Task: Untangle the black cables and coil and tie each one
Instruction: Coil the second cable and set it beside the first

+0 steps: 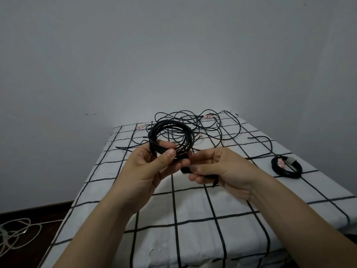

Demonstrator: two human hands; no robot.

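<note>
Against a bare grey wall, a bench (193, 209) draped in white cloth with a black grid: the left hand (148, 165) grips a coiled black cable (170, 136) upright above it, while the right hand (218, 171) pinches a dark strap (186, 169) at the coil's base. Tangled cables (202, 122) lie behind; a tied coil (286, 167) rests at right
</note>
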